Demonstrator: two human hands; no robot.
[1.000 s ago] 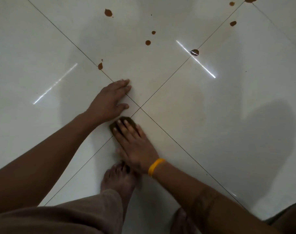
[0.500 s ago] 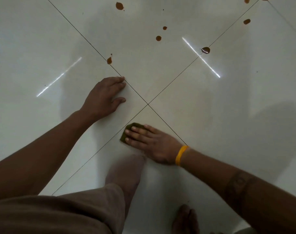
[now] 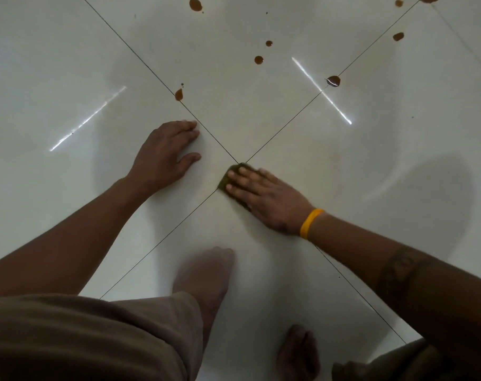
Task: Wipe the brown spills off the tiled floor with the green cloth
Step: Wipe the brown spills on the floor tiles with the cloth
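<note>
At 6 o'clock, nearest the viewer: a brown-clad knee (image 3: 96, 336) and two bare feet, one (image 3: 206, 276) just beyond the knee, the other (image 3: 298, 353) at 5 o'clock. Centre: the right hand (image 3: 264, 196), with a yellow wristband (image 3: 310, 223), lies flat with its fingers (image 3: 240, 185) straight and close together, pressing the green cloth (image 3: 228, 177) onto the tiled floor (image 3: 69, 64) where four grout lines cross; only the cloth's edge shows beyond the fingertips. Just beside it, toward 9 o'clock: the left hand (image 3: 165, 152), fingers extended, thumb apart, palm resting on bare tile and holding nothing. Farther out: the nearest brown spill (image 3: 178, 94) at 11 o'clock on a grout line; two small drops (image 3: 259, 60) at 12 o'clock; a larger glossy spill (image 3: 333, 81) at 1 o'clock; more spots (image 3: 398, 36) along the far edge.
</note>
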